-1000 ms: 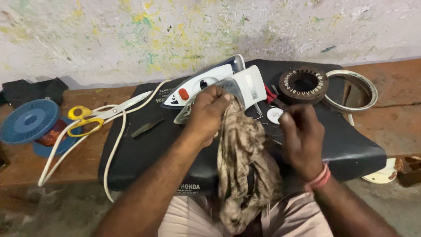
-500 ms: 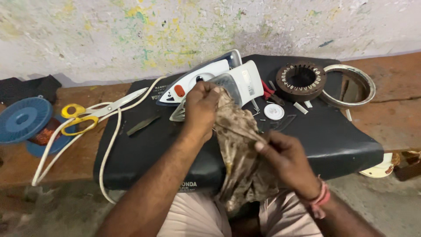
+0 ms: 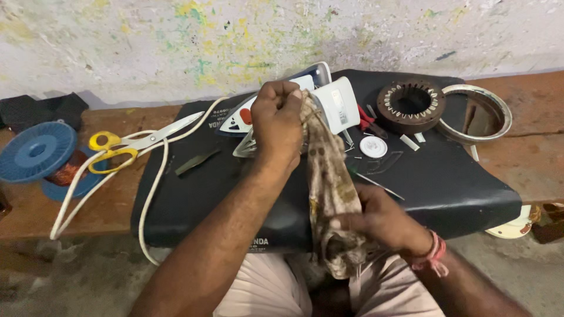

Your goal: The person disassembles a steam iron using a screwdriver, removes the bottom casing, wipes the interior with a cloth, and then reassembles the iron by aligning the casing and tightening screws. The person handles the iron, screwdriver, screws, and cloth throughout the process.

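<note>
nearest the camera, at the front edge of the black seat cushion (image 3: 194,205), the right hand (image 3: 382,220) was closed in a pinch on the lower end of the patterned cloth (image 3: 332,188). half a second before, this hand sat higher on the cloth; a second before, it lay open on the cushion by the small parts. judgement: it had taken up the slack, so the cloth was now drawn taut between both hands.

further in, mid-cushion, the left hand (image 3: 277,117) was fisted, gripping the cloth's upper end and pressing it against the white clothes iron (image 3: 320,100); its place matched the earlier views.

right of the iron on the cushion lay a small white disc (image 3: 373,146), then a dark ring-shaped stator core (image 3: 410,105). off the cushion's right rear corner, a metal ring (image 3: 476,114). left of the cushion, yellow-handled scissors (image 3: 126,147) over a white cord (image 3: 106,182), and a blue wire spool (image 3: 38,152) furthest left.
</note>
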